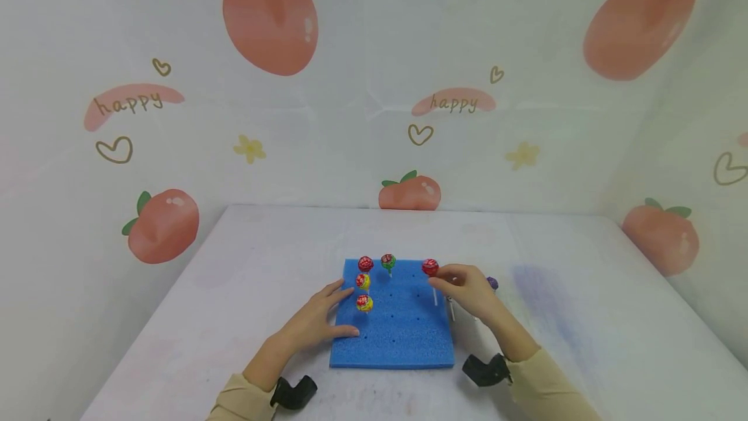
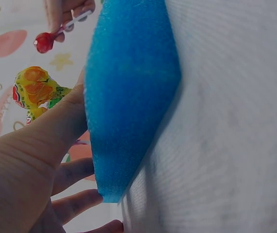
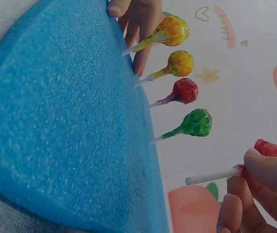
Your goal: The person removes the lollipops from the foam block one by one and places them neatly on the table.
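Note:
A blue foam board [image 1: 403,336] with small holes lies on the table. My left hand [image 1: 315,318] rests at its left edge, fingers spread, thumb on the near left part. Between thumb and fingers, my right hand [image 1: 472,290] pinches a red lollipop [image 1: 430,267] just below its candy. In the right wrist view that lollipop's white stick [image 3: 211,176] points toward the board, its tip apart from the foam. Standing in the board are a green lollipop [image 3: 197,123], another red lollipop [image 3: 185,91] and two yellow lollipops [image 3: 181,63], lined along the left side and far edge.
Right of the board, a purple lollipop [image 1: 493,283] shows partly behind my right hand, and a white stick [image 1: 451,309] is near the board's edge. Black wrist mounts [image 1: 486,370] hang at both wrists. A printed white backdrop [image 1: 327,148] stands behind the table.

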`<action>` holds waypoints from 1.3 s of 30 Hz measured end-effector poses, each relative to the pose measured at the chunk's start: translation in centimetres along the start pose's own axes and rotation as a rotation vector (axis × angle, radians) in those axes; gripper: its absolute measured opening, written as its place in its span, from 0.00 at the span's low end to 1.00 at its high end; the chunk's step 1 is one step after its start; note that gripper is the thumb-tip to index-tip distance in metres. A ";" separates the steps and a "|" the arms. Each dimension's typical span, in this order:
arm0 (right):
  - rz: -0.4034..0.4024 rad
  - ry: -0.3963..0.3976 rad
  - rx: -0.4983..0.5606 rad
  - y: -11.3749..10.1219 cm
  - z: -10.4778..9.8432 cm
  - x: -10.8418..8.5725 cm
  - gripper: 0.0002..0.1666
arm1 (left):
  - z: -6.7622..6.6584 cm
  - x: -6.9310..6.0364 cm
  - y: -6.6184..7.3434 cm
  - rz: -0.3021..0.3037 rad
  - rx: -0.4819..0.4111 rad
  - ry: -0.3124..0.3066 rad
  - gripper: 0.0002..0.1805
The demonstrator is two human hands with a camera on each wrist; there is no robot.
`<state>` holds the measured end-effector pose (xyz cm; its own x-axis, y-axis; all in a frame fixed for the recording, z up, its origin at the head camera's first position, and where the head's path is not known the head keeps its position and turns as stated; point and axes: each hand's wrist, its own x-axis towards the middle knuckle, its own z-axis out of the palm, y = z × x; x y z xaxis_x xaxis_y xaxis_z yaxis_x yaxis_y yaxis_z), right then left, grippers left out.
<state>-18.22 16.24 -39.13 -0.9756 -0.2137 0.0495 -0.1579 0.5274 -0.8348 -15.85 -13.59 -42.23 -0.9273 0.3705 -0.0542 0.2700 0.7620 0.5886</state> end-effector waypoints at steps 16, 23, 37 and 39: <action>0.022 0.018 -0.035 0.6 -0.9 -0.3 0.16 | 0.3 0.2 -0.4 0.004 0.005 -0.002 0.44; 0.028 0.028 -0.017 1.1 -1.3 -0.4 0.17 | 0.3 0.2 -0.4 0.002 0.005 -0.003 0.44; 0.062 0.041 -0.023 1.6 -2.0 -1.0 0.18 | 0.2 0.2 -0.3 -0.002 0.004 -0.004 0.44; 0.066 0.050 -0.035 1.7 -2.1 -1.0 0.18 | 0.2 0.1 -0.3 -0.001 0.003 -0.004 0.43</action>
<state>-17.83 19.07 -39.47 -0.9904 -0.1366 0.0225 -0.0969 0.5677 -0.8175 -16.01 -13.63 -42.55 -0.9266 0.3716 -0.0580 0.2698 0.7641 0.5859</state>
